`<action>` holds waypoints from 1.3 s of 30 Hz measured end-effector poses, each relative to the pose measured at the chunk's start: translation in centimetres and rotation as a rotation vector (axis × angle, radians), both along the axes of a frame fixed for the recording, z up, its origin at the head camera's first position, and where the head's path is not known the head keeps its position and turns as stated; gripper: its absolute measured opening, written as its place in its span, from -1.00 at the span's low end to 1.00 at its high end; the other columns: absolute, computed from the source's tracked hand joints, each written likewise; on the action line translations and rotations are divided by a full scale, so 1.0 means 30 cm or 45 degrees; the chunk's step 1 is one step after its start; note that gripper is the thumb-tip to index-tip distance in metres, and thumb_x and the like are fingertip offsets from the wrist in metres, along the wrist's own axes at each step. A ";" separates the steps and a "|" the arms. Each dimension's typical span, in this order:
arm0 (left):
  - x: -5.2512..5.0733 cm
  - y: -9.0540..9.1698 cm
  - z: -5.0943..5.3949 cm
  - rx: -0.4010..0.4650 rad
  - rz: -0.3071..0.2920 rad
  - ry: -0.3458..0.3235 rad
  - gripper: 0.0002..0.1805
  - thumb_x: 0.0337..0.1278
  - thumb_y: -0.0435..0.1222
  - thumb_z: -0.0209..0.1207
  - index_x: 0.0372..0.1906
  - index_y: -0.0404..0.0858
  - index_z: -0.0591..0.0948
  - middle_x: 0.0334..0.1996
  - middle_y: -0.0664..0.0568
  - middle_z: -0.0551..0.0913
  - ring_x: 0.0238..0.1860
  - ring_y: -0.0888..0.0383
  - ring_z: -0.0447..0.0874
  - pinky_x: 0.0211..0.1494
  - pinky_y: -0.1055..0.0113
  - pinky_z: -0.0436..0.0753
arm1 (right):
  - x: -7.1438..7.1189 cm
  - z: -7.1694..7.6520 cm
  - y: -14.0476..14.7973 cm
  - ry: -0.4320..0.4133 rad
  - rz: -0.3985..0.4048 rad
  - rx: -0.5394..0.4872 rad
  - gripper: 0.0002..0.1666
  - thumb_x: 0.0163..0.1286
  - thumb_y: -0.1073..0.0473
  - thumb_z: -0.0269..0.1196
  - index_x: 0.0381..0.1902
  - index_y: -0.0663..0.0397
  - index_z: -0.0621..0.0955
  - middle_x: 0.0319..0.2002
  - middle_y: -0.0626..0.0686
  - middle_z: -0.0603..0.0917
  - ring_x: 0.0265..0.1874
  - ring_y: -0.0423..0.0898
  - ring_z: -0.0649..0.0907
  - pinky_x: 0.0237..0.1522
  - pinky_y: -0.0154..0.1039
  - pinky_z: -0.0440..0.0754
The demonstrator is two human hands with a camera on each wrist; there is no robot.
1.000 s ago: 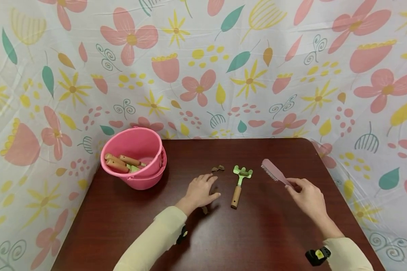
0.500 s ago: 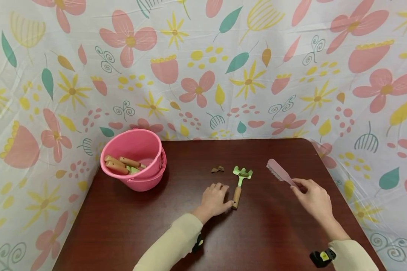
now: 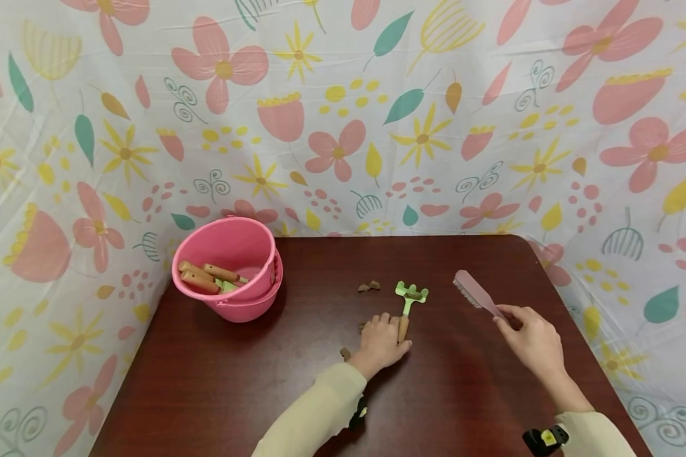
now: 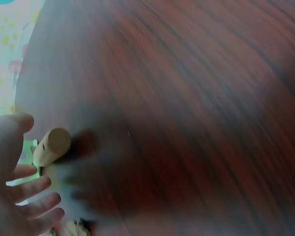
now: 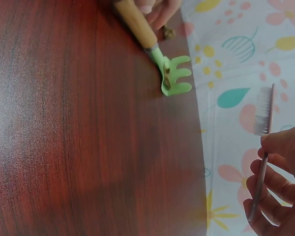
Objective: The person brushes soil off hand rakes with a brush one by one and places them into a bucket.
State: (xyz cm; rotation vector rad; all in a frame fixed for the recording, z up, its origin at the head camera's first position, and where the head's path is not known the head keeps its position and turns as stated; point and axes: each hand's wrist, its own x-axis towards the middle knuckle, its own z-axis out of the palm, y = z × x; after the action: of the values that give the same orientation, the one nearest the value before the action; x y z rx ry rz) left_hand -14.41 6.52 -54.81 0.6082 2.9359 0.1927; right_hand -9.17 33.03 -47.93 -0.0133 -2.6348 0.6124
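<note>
A small hand rake with a green head and wooden handle (image 3: 404, 325) lies on the table, tines pointing away. My left hand (image 3: 380, 343) is over that handle, thumb to its right and fingers to its left. In the left wrist view the handle's butt end (image 4: 59, 141) lies between the spread thumb and fingers, with gaps showing. A brown scrap (image 5: 167, 76) sits on the rake's head (image 5: 176, 78). My right hand (image 3: 531, 339) holds a pale pink brush (image 3: 476, 292) by its handle above the table, its white bristles (image 5: 262, 110) facing left.
Two nested pink buckets (image 3: 242, 311) stand at the back left. Several wood-handled tools (image 3: 200, 281) lie in the upper one. Brown crumpled scraps (image 3: 369, 287) dot the table (image 3: 463, 393) left of the rake. A floral cloth (image 3: 343, 82) hangs behind.
My left hand has moved right, from above the brown scraps to the rake's handle. My right hand and the brush have shifted slightly right. The rake stays in place.
</note>
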 end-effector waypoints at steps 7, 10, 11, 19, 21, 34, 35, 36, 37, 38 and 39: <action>0.006 0.056 -0.016 0.023 0.101 0.014 -0.38 0.07 0.18 0.08 0.09 -0.17 0.47 -0.16 0.02 0.47 -0.21 0.10 0.44 -0.47 0.33 0.47 | 0.002 -0.003 0.011 -0.034 -0.024 -0.002 -0.70 0.09 0.17 0.34 -0.16 0.05 0.66 -0.43 0.06 0.62 -0.62 -0.27 0.43 -0.61 -0.24 0.29; 0.002 0.070 -0.024 0.012 0.127 0.036 -0.38 0.03 0.19 0.12 0.05 -0.16 0.48 -0.19 0.03 0.46 -0.23 0.11 0.42 -0.51 0.34 0.43 | 0.004 -0.005 0.013 -0.042 -0.027 -0.006 -0.70 0.10 0.16 0.34 -0.15 0.05 0.66 -0.42 0.06 0.62 -0.62 -0.28 0.43 -0.62 -0.24 0.29; 0.000 0.073 -0.026 0.004 0.135 0.043 -0.39 0.01 0.19 0.13 0.04 -0.16 0.49 -0.20 0.03 0.46 -0.24 0.11 0.42 -0.53 0.34 0.42 | 0.005 -0.006 0.013 -0.042 -0.028 -0.007 -0.70 0.11 0.16 0.34 -0.15 0.04 0.66 -0.42 0.06 0.62 -0.62 -0.28 0.44 -0.62 -0.24 0.29; -0.014 0.090 -0.030 -0.061 0.160 0.070 -0.45 -0.07 0.20 0.19 -0.12 -0.13 0.52 -0.25 0.00 0.42 -0.30 0.07 0.39 -0.59 0.30 0.38 | 0.011 -0.015 0.015 -0.035 -0.028 -0.013 -0.69 0.10 0.16 0.35 -0.15 0.04 0.66 -0.42 0.05 0.62 -0.60 -0.26 0.46 -0.61 -0.23 0.31; -0.017 0.097 -0.028 -0.069 0.175 0.074 -0.49 -0.08 0.19 0.20 -0.17 -0.11 0.51 -0.27 0.01 0.40 -0.32 0.07 0.38 -0.58 0.29 0.38 | 0.013 -0.016 0.016 -0.033 -0.027 -0.013 -0.69 0.09 0.16 0.35 -0.15 0.04 0.66 -0.42 0.05 0.62 -0.60 -0.26 0.46 -0.61 -0.23 0.31; -0.034 0.149 -0.034 -0.107 0.329 0.024 -0.67 0.10 0.03 0.15 -0.13 -0.06 0.50 -0.25 0.02 0.37 -0.34 0.11 0.40 -0.58 0.29 0.42 | 0.020 -0.012 0.019 -0.012 -0.037 -0.023 -0.71 0.08 0.18 0.35 -0.18 0.08 0.66 -0.43 0.07 0.62 -0.60 -0.36 0.41 -0.58 -0.20 0.33; -0.036 0.151 -0.035 -0.105 0.340 0.019 -0.69 0.12 0.02 0.14 -0.13 -0.06 0.50 -0.26 0.02 0.38 -0.37 0.10 0.41 -0.60 0.29 0.41 | 0.020 -0.013 0.019 -0.017 -0.038 -0.025 -0.71 0.08 0.18 0.35 -0.18 0.07 0.66 -0.43 0.07 0.62 -0.60 -0.36 0.41 -0.57 -0.20 0.33; -0.037 0.153 -0.035 -0.102 0.350 0.014 -0.72 0.15 0.01 0.12 -0.15 -0.06 0.51 -0.27 0.01 0.38 -0.40 0.10 0.41 -0.62 0.28 0.41 | 0.021 -0.013 0.019 -0.022 -0.039 -0.025 -0.70 0.09 0.17 0.35 -0.17 0.07 0.66 -0.43 0.06 0.62 -0.60 -0.36 0.41 -0.57 -0.21 0.32; -0.038 0.155 -0.034 -0.101 0.359 0.007 -0.73 0.18 0.00 0.09 -0.16 -0.06 0.50 -0.28 0.01 0.38 -0.43 0.10 0.41 -0.63 0.28 0.40 | 0.021 -0.014 0.020 -0.026 -0.039 -0.024 -0.70 0.09 0.17 0.34 -0.17 0.07 0.66 -0.43 0.06 0.62 -0.60 -0.35 0.41 -0.57 -0.21 0.32; -0.039 0.157 -0.033 -0.102 0.367 0.002 -0.75 0.18 -0.01 0.09 -0.17 -0.06 0.50 -0.29 0.01 0.38 -0.46 0.09 0.41 -0.65 0.28 0.39 | 0.021 -0.015 0.020 -0.028 -0.040 -0.023 -0.70 0.09 0.17 0.35 -0.17 0.08 0.66 -0.43 0.07 0.62 -0.60 -0.34 0.41 -0.57 -0.21 0.32; -0.040 0.158 -0.032 -0.103 0.372 -0.004 -0.76 0.18 -0.01 0.09 -0.19 -0.06 0.50 -0.31 0.00 0.38 -0.49 0.09 0.40 -0.66 0.27 0.38 | 0.021 -0.015 0.021 -0.029 -0.041 -0.022 -0.70 0.09 0.17 0.35 -0.17 0.08 0.66 -0.43 0.07 0.62 -0.60 -0.33 0.42 -0.58 -0.21 0.32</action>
State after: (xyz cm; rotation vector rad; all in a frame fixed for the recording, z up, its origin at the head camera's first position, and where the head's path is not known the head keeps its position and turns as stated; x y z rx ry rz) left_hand -15.62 11.26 -55.78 0.1656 2.9985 0.1028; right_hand -8.53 33.65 -48.39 -0.0679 -2.6459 0.6273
